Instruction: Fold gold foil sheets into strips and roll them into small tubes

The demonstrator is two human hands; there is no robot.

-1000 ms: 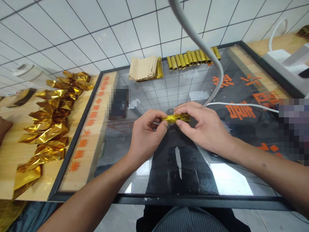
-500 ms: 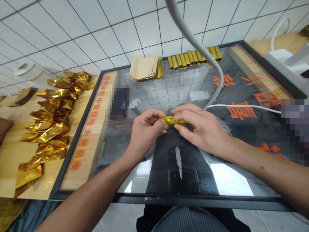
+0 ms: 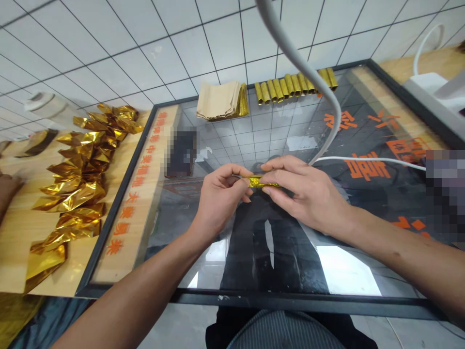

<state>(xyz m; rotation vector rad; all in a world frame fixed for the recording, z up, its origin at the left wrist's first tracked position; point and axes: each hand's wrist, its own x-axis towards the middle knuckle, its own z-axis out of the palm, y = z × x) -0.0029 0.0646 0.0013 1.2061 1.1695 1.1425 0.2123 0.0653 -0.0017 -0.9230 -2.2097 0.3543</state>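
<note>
Between my two hands, over the middle of the glass counter top point(image 3: 203, 232), is a narrow roll of gold foil paper point(image 3: 255, 182). My left hand point(image 3: 223, 194) pinches its left end between thumb and fingers. The fingers of my right hand point(image 3: 300, 189) close over its right part and hide that end. Beyond my hands, a row of gold paper tubes point(image 3: 281, 89) lies along the back edge of the counter. Left of the row sits a stack of paper sheets point(image 3: 218, 101), brown side up, with gold showing at its right side.
Folded gold foil pieces point(image 3: 78, 179) pile up on the wooden table at left, near another person's hand point(image 3: 9, 189). A thick pale cable point(image 3: 290, 48) hangs across the view. A dark blurred object point(image 3: 180, 152) rests on the glass; a white power strip point(image 3: 428, 87) stands right.
The gold paper in my fingers has turned into a tighter roll; the open fold seen before no longer shows. My hands stay nearly in place, and the view has shifted slightly.
</note>
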